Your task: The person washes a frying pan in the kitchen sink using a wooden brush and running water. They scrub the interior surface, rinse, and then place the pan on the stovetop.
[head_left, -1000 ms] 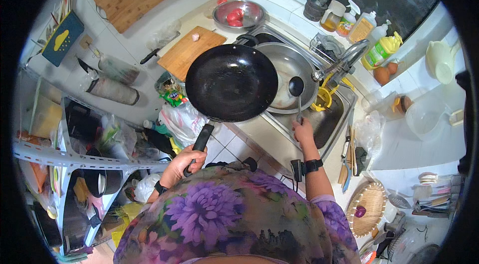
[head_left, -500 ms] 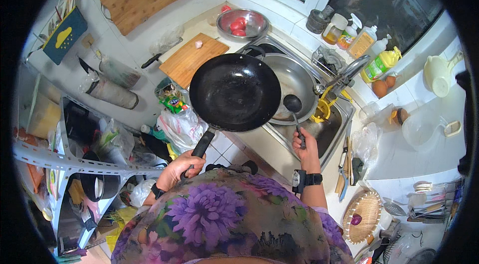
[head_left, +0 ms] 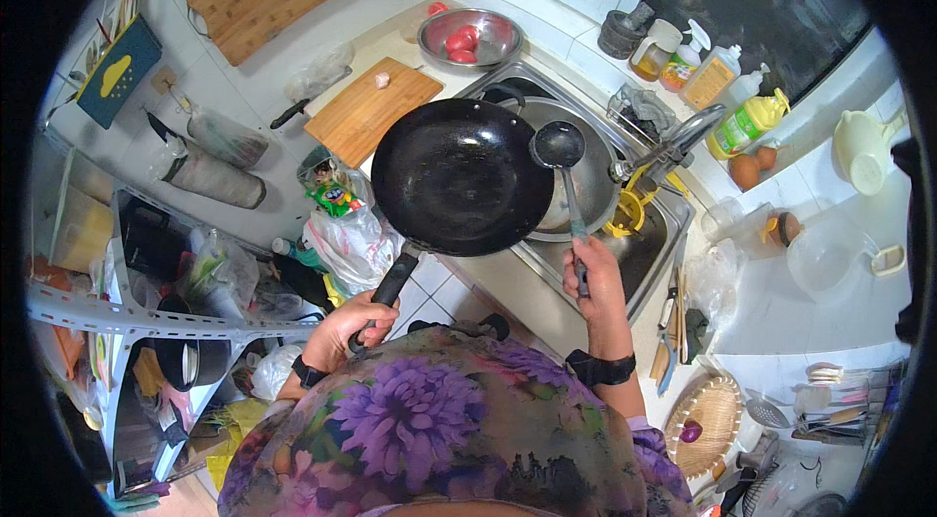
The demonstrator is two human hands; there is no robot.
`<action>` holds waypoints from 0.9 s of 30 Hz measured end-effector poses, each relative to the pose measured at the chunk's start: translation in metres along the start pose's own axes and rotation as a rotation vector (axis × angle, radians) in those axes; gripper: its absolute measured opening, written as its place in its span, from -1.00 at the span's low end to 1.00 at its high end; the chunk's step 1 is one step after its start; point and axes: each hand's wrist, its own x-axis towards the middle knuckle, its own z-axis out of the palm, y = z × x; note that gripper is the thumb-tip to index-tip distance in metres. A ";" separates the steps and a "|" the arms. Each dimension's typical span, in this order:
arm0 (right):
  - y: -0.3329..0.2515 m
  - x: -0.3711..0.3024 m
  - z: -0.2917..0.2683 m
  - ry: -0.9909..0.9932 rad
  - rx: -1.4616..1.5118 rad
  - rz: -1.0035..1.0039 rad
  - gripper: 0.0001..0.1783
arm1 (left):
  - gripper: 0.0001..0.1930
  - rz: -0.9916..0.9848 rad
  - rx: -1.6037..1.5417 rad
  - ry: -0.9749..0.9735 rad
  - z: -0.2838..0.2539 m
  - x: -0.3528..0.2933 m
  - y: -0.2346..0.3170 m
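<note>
My left hand is closed round the handle of a black wok, which is held up over the counter edge and the left part of the sink. The wok's inside is dark and shiny. In my right hand is a black ladle, gripped by its handle, its bowl raised at the wok's right rim. I cannot tell whether bowl and rim touch. Behind the ladle a wide metal basin sits in the sink, partly hidden by the wok. A yellow strainer-like piece lies beside it.
A steel bowl of red tomatoes and a cutting board with a small pale lump stand beyond the wok. The faucet reaches over the sink. Bottles line the sill. A wicker basket is at right, a metal shelf at left.
My right hand has lifted the ladle out of the basin, so its bowl is now higher and closer to the wok's rim. The wok has barely moved.
</note>
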 end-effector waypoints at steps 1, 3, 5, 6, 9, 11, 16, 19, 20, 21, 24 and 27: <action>0.004 0.001 0.002 -0.002 -0.085 0.001 -0.70 | -0.81 0.013 0.003 -0.025 0.001 0.001 0.000; 0.013 0.005 0.001 0.054 -0.279 -0.053 -0.64 | -0.81 0.010 -0.005 -0.017 0.004 0.003 0.001; 0.027 0.008 -0.001 0.136 -0.473 -0.150 -0.62 | -0.81 0.037 -0.007 -0.026 0.006 0.003 0.002; 0.029 0.009 -0.008 0.175 -0.648 -0.153 -0.47 | -0.82 0.015 -0.009 -0.004 0.007 0.003 0.002; 0.043 0.016 -0.026 0.307 -1.098 -0.622 -0.43 | -0.82 0.011 0.001 0.010 0.009 0.001 0.003; 0.052 0.023 -0.040 0.351 -1.048 -0.504 -0.39 | -0.83 0.017 0.018 0.010 0.009 0.001 0.003; 0.078 0.059 -0.073 0.440 -1.219 -0.176 -0.49 | -0.83 0.010 0.014 -0.017 0.007 0.002 0.002; 0.086 0.077 -0.085 0.308 -0.922 -0.010 -0.66 | -0.82 0.006 0.008 0.002 0.008 0.002 0.002; 0.085 0.079 -0.087 0.213 -0.618 0.089 -0.71 | -0.82 0.005 0.004 0.013 0.008 0.002 0.002; 0.084 0.080 -0.088 0.170 -0.262 0.223 -0.76 | -0.82 0.010 0.001 0.015 0.008 0.001 0.002; 0.071 0.071 -0.086 0.135 0.421 0.278 -0.84 | -0.82 0.024 -0.007 0.013 0.008 0.001 0.001; 0.054 0.055 -0.076 0.134 0.448 0.223 -0.84 | -0.83 0.027 -0.006 -0.009 0.007 0.001 0.001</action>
